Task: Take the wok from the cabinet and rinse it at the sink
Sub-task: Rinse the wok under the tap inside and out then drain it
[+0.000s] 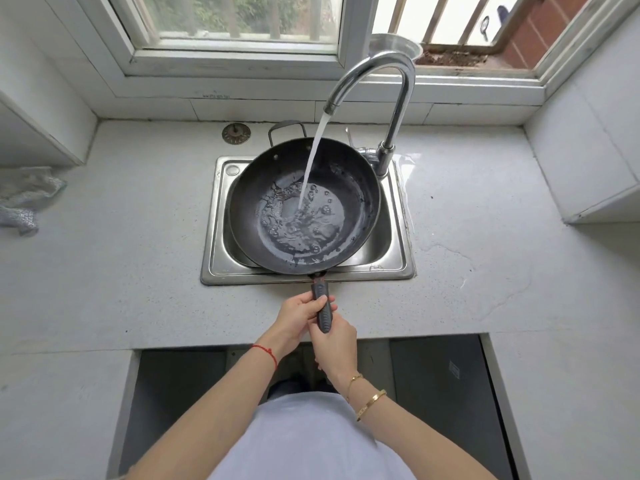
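Note:
A dark round wok [349,188] sits over the steel sink [221,258], filling most of the basin. Its long black handle [320,296] points toward me over the sink's front rim. Water runs from the curved chrome faucet [398,98] in a white stream into the wok's middle, where it pools and bubbles. My left hand [298,317] grips the handle from the left. My right hand [334,344] grips the handle's near end just behind it.
A round metal sink strainer [235,134] lies on the counter behind the sink. A crumpled grey cloth [24,199] lies at the far left. A metal cup [394,45] stands on the windowsill. Below the counter edge, an open cabinet [180,393] shows dark.

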### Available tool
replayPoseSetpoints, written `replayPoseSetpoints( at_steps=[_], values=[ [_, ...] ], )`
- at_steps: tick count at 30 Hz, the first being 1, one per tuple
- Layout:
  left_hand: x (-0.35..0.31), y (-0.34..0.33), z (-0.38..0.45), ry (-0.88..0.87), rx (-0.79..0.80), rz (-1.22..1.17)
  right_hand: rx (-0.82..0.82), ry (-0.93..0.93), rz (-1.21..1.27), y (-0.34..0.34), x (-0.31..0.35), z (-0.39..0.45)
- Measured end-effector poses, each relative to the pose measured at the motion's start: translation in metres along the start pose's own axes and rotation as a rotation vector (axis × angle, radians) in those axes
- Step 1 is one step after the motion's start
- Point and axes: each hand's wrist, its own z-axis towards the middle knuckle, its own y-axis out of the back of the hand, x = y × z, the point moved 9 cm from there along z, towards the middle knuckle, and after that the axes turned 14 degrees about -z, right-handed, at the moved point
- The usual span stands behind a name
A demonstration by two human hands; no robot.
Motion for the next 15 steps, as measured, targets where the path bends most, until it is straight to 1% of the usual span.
replayPoseSetpoints(
  at_steps=[6,10,15],
  values=[
    [-0.005,-0.008,-0.003,-0.068,0.027,-0.009,0.022,0.047,0.061,0.015,0.003,-0.001],
    [-0.013,-0.005,-0.005,-0.139,-0.029,-0.001,0.105,0.032,0.128,0.013,0.002,-0.002],
    [-0.025,-0.001,-0.016,-0.225,-0.096,-0.005,0.153,0.028,0.182,0.014,0.013,-0.007]
  ],
)
